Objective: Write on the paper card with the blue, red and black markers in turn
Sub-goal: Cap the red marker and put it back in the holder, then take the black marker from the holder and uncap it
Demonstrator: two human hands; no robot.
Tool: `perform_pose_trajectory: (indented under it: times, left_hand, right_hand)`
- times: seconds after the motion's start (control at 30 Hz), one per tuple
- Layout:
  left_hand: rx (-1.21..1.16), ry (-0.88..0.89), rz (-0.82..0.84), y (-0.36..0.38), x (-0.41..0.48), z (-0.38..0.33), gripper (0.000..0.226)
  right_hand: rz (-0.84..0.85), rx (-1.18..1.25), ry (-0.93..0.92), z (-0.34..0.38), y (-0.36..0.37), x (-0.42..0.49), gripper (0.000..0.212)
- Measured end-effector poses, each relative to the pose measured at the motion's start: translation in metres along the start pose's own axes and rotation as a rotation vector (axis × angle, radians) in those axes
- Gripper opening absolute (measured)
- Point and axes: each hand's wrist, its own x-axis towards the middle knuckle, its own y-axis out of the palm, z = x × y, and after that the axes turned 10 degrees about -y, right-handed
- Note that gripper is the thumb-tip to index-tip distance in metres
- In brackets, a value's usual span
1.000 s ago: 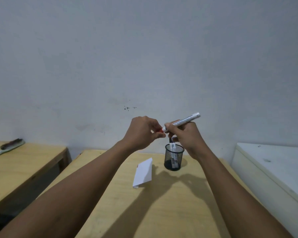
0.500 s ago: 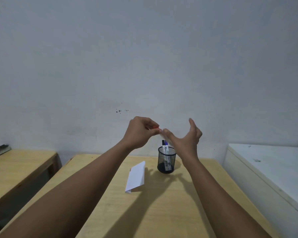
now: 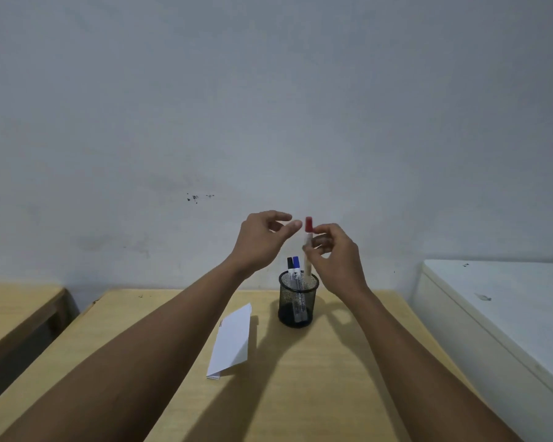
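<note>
My right hand [image 3: 336, 256] holds the red marker [image 3: 307, 244] upright, red cap on top, its lower end at the rim of the black mesh cup [image 3: 297, 298]. Inside the cup stand the black marker [image 3: 290, 269] and the blue marker [image 3: 296, 269], caps up. My left hand [image 3: 262, 237] hovers just left of the red cap with fingers apart and nothing in it. The folded white paper card [image 3: 232, 341] lies on the wooden table [image 3: 316, 393], left of the cup and in front of it.
A second wooden table [image 3: 16, 301] stands to the left across a gap. A white cabinet top [image 3: 505, 301] borders the table on the right. A pale wall rises right behind the cup.
The red marker went from lying across both hands to upright over the cup. My left hand let go of its capped end and opened. The view has shifted slightly.
</note>
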Motion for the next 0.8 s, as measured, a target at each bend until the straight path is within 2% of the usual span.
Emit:
perform_pose_trajectory:
  times: [0.13, 0.3, 0.43, 0.57, 0.7, 0.8]
  left_hand:
    - [0.178, -0.119, -0.015, 0.021, 0.017, 0.040, 0.034]
    - [0.306, -0.237, 0.012, 0.045, 0.030, 0.076, 0.042]
    - [0.263, -0.257, 0.046, 0.060, 0.041, 0.088, 0.043]
    - [0.243, -0.236, 0.067, 0.067, 0.049, 0.096, 0.037]
    - [0.163, -0.246, 0.060, 0.070, 0.054, 0.101, 0.031]
    - [0.067, -0.276, 0.060, 0.070, 0.055, 0.098, 0.030]
  right_hand:
    - [0.030, -0.107, -0.043, -0.032, 0.007, 0.009, 0.044]
    - [0.146, -0.278, 0.029, -0.063, 0.020, 0.018, 0.058]
    - [0.268, -0.403, 0.022, -0.077, 0.025, 0.020, 0.047]
    - [0.361, -0.419, 0.037, -0.089, 0.030, 0.019, 0.047]
    - [0.348, -0.402, 0.046, -0.098, 0.036, 0.019, 0.035]
    - [0.339, -0.423, 0.045, -0.098, 0.038, 0.021, 0.036]
